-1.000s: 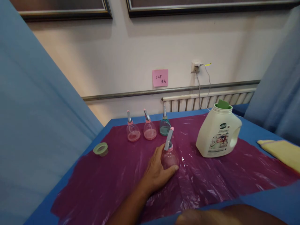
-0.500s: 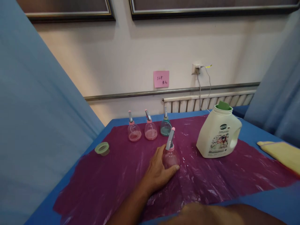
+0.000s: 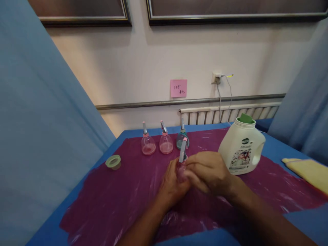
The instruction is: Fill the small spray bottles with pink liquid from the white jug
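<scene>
A clear spray bottle [image 3: 181,171] with a pink tint and a grey and pink spray head [image 3: 183,150] stands on the purple plastic sheet. Wrapped round its body from the left is my left hand [image 3: 172,184], closed on it. My right hand [image 3: 207,171] is at the neck from the right, its bent fingers closed against the bottle and slightly blurred. They hide part of the neck and body. Behind stand two spray bottles with pink liquid, one on the left [image 3: 148,145] and one nearer the middle [image 3: 166,143], and a spray bottle with teal liquid [image 3: 179,140].
A large white jug [image 3: 239,150] with a green piece [image 3: 246,118] in its mouth stands right of my hands. On the left lies a small green tub [image 3: 113,162]. A yellow cloth [image 3: 307,171] is at the right edge. Blue curtains hang on both sides.
My right hand has come up from the lower edge to the neck of the spray bottle. My left hand stays round the bottle. The view has shifted slightly.
</scene>
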A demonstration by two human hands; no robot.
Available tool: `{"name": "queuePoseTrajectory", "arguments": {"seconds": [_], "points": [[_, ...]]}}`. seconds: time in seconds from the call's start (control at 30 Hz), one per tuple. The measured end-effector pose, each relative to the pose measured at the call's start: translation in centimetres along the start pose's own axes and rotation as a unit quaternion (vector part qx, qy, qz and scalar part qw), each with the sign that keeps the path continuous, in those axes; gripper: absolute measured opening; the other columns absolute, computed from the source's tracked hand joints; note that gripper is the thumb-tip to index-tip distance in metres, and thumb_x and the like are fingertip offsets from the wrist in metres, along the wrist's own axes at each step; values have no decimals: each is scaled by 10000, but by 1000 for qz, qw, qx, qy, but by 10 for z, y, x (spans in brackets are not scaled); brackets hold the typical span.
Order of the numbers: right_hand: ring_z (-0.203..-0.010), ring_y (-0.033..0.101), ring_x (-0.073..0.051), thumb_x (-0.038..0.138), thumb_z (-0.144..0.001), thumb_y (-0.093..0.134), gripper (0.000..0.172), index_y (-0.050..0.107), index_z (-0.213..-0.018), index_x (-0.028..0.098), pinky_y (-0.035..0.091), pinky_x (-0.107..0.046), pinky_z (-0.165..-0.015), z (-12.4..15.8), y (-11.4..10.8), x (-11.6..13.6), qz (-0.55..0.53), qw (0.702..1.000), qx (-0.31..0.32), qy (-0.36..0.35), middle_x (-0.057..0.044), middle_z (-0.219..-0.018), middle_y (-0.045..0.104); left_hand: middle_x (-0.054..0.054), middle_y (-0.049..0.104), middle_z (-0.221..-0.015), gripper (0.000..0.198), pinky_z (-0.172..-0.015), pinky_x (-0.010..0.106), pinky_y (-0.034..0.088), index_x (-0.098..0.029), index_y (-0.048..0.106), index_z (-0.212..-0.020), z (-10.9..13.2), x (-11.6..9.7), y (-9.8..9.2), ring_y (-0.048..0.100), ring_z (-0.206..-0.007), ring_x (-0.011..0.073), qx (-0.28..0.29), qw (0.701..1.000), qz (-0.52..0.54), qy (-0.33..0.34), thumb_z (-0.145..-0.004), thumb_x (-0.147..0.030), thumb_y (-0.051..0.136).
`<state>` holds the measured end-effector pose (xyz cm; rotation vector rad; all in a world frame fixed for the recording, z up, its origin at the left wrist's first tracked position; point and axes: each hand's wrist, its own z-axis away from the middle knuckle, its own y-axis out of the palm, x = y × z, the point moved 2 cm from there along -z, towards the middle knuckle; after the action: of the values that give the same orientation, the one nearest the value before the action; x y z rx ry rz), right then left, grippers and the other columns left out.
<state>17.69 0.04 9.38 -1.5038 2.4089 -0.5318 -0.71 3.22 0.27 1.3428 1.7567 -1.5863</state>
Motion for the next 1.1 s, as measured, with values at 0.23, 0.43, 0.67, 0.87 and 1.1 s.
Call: {"name": "queuePoseTrajectory", "arguments": {"seconds": [0.23,0.43,0.67,0.87,1.1], "points": [[-976,775,-239,270,-1090,719,51,720,-1138,252,604,-387,-871,57,23,-37,-9,978,-4,210,-65,-1058,817,89,703,-1483,788,-1231,546,523,-279,588,-1542,2,-5,4,673,-1399,344,-5,1000,13,-4,-819,-247,898],[-908,751,-250,341,-935,851,208,692,-1045,265,568,-378,-813,65,45,-32,-32,933,-17,358,-34,-991,789,82,731,-1410,736,-1152,536,564,-299,624,-1509,2,-3,6,707,-1325,355,3,1000,17,3,-832,-294,911],[-875,742,-224,358,-942,789,141,720,-1013,258,571,-363,-840,65,52,-26,-107,884,-38,453,-14,-976,796,97,724,-1428,696,-1156,525,572,-281,626,-1501,1,-7,6,707,-1337,347,8,1000,8,19,-860,-285,898],[-1026,759,-243,356,-1051,703,138,764,-1135,265,567,-390,-949,65,48,-23,-145,899,-10,414,-33,-1091,812,98,736,-1383,699,-1141,541,581,-267,590,-1523,2,-7,7,726,-1289,342,12,1000,-6,7,-893,-342,883],[-1136,771,-263,354,-955,843,397,705,-1320,283,593,-432,-1043,72,54,-26,-170,876,-73,446,-42,-1238,814,83,725,-1433,732,-1194,548,567,-296,592,-1529,2,-8,8,715,-1352,343,17,1000,0,6,-864,-317,897]]}}
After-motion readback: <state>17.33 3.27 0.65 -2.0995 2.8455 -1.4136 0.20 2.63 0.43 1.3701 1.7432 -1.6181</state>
